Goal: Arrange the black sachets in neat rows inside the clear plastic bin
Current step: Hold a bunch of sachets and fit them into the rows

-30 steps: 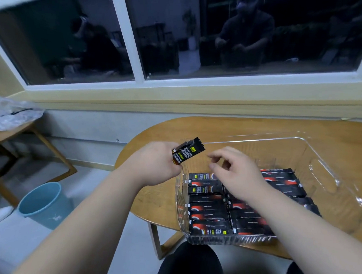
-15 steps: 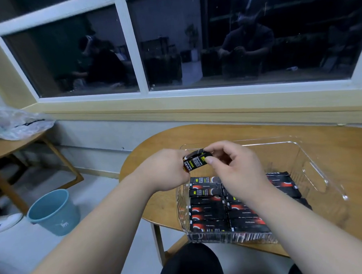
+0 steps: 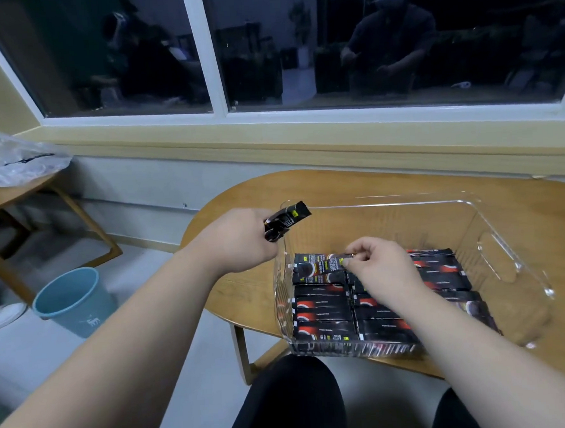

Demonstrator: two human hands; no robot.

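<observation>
A clear plastic bin (image 3: 495, 257) stands on the wooden table, with several black sachets (image 3: 323, 310) lying flat in rows across its floor. My left hand (image 3: 239, 239) hovers at the bin's far left corner and grips a small bunch of black sachets (image 3: 286, 221) that stick out to the right. My right hand (image 3: 380, 264) is inside the bin and pinches one black sachet (image 3: 330, 264) by its end, low over the far end of the left row. My right forearm hides part of the middle rows.
The oval wooden table (image 3: 388, 184) stands under a window sill. A blue waste bin (image 3: 71, 301) sits on the floor to the left. A second wooden table with a crumpled plastic bag (image 3: 13, 160) stands at far left. My knees are below the table edge.
My right hand took one sachet from the bunch in my left hand and carried it down into the bin. My left hand stayed by the bin's corner.
</observation>
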